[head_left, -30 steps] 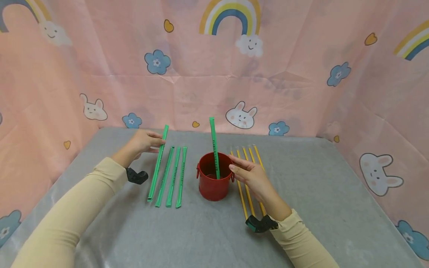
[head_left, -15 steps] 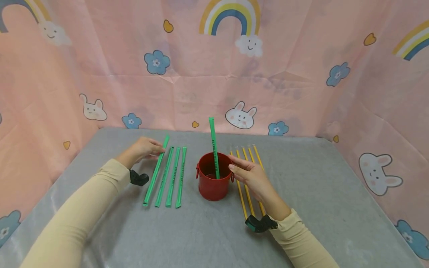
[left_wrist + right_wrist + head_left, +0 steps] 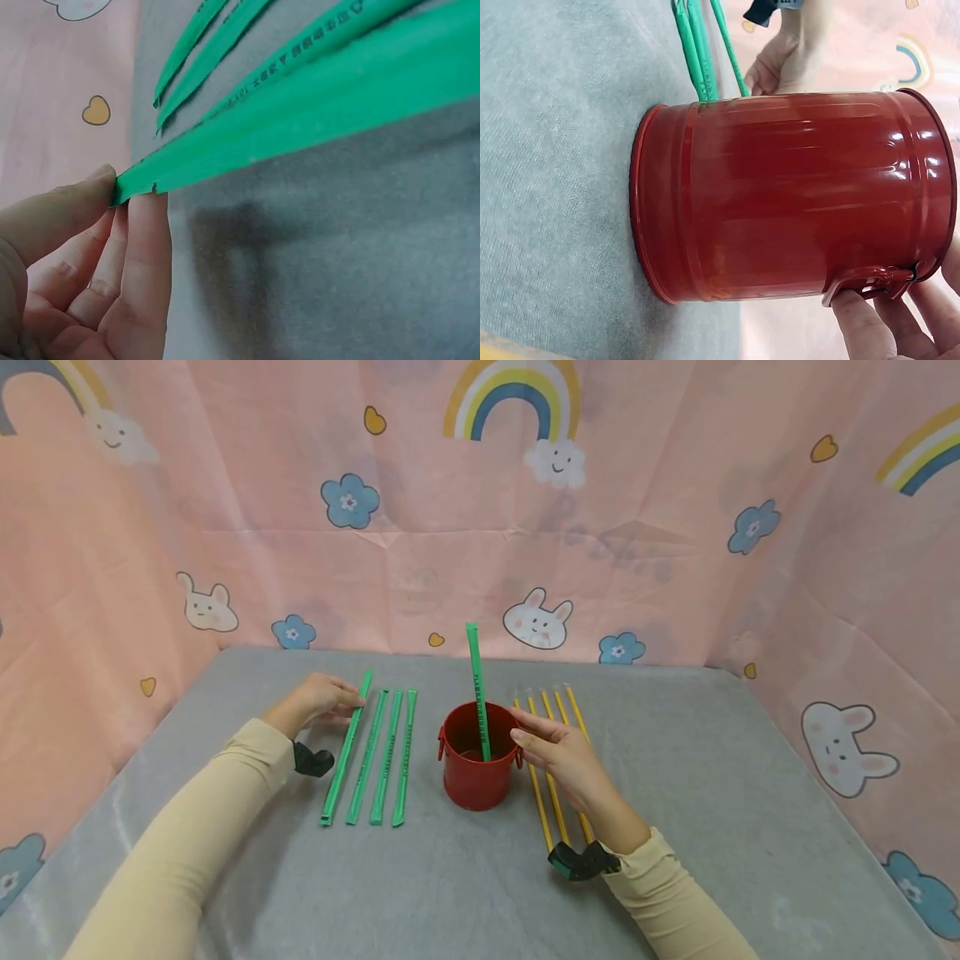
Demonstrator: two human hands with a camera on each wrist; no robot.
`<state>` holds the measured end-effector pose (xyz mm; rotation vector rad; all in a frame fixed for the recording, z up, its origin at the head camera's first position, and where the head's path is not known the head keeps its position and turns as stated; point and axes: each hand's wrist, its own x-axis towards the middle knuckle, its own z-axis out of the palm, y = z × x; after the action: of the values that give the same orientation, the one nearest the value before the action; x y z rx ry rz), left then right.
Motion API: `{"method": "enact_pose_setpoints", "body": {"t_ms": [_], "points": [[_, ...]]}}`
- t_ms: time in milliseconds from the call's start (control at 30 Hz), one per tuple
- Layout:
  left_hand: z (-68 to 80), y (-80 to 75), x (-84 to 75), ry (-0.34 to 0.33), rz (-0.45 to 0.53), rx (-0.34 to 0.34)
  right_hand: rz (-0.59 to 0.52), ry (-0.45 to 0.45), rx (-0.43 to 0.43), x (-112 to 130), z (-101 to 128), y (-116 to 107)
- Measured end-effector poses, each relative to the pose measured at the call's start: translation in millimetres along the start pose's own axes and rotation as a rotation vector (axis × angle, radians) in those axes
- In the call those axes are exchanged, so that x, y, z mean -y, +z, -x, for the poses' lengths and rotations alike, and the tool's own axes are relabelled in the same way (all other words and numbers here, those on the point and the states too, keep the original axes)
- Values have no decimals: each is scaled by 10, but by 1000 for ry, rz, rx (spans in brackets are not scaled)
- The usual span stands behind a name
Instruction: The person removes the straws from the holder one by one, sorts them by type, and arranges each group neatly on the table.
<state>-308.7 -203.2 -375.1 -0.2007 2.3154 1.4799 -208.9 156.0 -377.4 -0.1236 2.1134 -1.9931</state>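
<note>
My left hand (image 3: 315, 700) pinches the far end of the leftmost green wrapped straw (image 3: 344, 752) between thumb and fingertips (image 3: 142, 225). The wrist view shows that end nipped tight, and I judge it a light grip meant to steer the thin wrapper rather than lift it. This straw lies on the grey cloth-covered table (image 3: 675, 793), just beside three more green straws (image 3: 387, 758) set roughly parallel. My right hand (image 3: 562, 758) rests with relaxed fingers against the near side of the red metal bucket (image 3: 472, 768), fingertips (image 3: 862, 319) touching its small side handle — probably steadying it. One green straw (image 3: 477, 689) stands nearly upright inside the bucket, leaning on the rim. Four yellow straws (image 3: 558, 727) lie to the right of the bucket, partly under my right hand. Nothing sits between the pinched straw and the bucket except the three green straws. A pink curtain (image 3: 675, 527) printed with rainbows and rabbits closes off the back and sides.
</note>
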Motion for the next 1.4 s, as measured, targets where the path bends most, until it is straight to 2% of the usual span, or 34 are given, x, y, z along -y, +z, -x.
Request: {"method": "enact_pose_setpoints", "body": {"t_ms": [367,567,867,1067,1167,1267,1333,1400], "points": [[-63,63,62,-35,55,25,-2,12,-14,3,-6,7],[-65,73,74,-47,40,21,3,12,-14,-3,-4,7],[-79,89,72,-63,40,-19,8,8,-15,-1,-2,8],[-73,76,63,-59,-33,-67,8,13,-21,2,-8,21],[-44,70,28,-35,-130,-130,5,13,-21,1,-11,23],[-8,85,-27,26,-220,-188,2,11,-20,-1,-15,21],[14,114,-79,78,-216,-207,0,10,-20,-2,-16,17],[31,159,-134,140,-173,-198,-1,9,-20,-3,-16,14]]}}
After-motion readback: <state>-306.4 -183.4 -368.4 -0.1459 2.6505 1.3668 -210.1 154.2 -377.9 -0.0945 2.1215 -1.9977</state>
